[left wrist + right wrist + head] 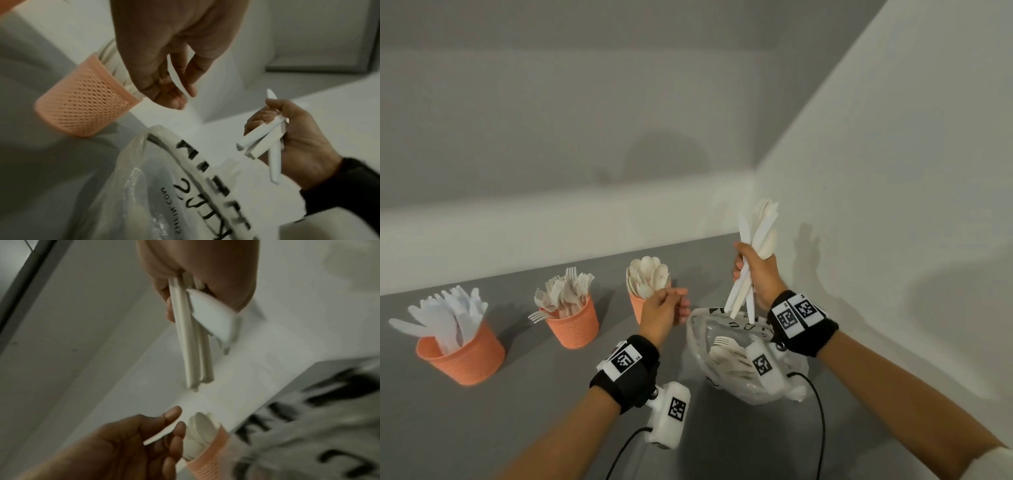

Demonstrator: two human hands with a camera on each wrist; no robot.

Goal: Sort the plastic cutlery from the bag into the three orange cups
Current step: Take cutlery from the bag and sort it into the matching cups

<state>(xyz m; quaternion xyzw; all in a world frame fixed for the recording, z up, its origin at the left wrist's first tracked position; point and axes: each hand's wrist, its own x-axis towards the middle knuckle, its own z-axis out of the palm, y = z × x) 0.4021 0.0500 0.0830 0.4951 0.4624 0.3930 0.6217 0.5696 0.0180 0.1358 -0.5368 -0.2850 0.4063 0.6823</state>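
Three orange mesh cups stand in a row on the grey table: a knife cup [460,356], a fork cup [573,325] and a spoon cup [635,310] [82,105] [207,456]. My left hand [678,305] [176,95] [174,426] hovers right in front of the spoon cup and pinches one thin white cutlery piece [162,433]; its kind is hidden. My right hand [751,270] [267,116] [185,288] is raised above the clear printed bag [722,329] [164,186] and grips a bundle of mixed white cutlery [760,236] [261,142] [191,345]. Forks lie inside the bag.
A white wall [893,205] rises close on the right of the bag, and a white ledge [551,219] runs along the table's back edge. Black cables [820,411] trail from the wrist cameras over the near table.
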